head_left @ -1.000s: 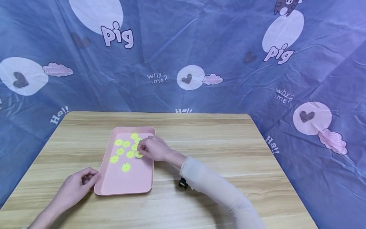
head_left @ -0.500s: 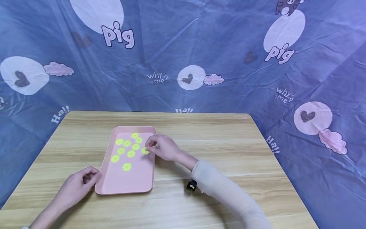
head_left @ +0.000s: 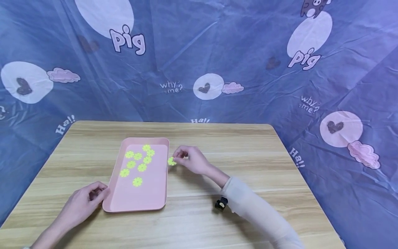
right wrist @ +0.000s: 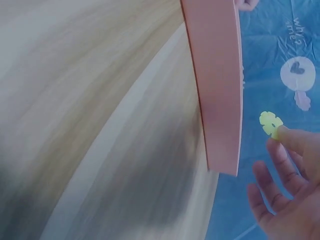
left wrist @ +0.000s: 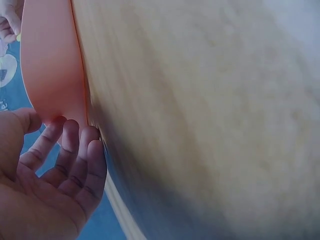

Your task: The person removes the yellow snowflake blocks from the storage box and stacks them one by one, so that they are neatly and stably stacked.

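My right hand (head_left: 194, 161) pinches a yellow-green flower-shaped piece (head_left: 171, 161) between thumb and forefinger, just beyond the right rim of a pink tray (head_left: 144, 199). In the right wrist view the same flower piece (right wrist: 269, 122) stands out from the fingertips, apart from the tray wall (right wrist: 215, 90), and shows a small hole in its middle. Inside the tray lie several similar flower pieces (head_left: 137, 182), mostly toward its far end. At the tray's near left corner, my left hand (head_left: 81, 204) grips the edge; the left wrist view shows its thumb and fingers (left wrist: 70, 145) at the wall.
Pale wood-grain table (head_left: 236, 148) spreads around the tray, mostly to its right. A blue cloth (head_left: 180, 41) printed with pigs, hearts and clouds hangs behind the table and at its sides. A small black object (head_left: 221, 204) sits at the right sleeve's wrist.
The right hand has lifted one flower piece from the tray's right side and carried it rightward past the rim. The left hand and tray have stayed put.
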Available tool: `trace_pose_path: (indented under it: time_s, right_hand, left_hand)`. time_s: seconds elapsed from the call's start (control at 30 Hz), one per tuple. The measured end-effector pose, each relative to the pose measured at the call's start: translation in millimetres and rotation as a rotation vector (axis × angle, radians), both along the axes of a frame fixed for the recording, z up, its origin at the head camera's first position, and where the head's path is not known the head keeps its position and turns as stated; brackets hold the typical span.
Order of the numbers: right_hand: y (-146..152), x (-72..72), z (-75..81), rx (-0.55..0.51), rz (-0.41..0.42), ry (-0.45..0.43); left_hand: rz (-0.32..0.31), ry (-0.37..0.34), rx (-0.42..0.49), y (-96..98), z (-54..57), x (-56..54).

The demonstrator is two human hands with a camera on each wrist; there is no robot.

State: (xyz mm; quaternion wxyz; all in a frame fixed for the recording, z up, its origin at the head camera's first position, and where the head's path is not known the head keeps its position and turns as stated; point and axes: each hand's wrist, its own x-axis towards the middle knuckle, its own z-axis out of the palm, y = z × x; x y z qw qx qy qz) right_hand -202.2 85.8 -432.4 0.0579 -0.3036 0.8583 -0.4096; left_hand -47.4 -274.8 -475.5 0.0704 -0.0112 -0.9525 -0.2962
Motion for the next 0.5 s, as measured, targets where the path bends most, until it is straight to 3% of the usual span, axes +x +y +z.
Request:
trace_pose_path:
  time_s: [0.5]
  right_hand:
    - [42.9, -12.0, -12.0, -0.087, -0.12, -0.127]
  left_hand:
    - [0.0, -0.028, -0.013, -0.5, 3.4, -0.5]
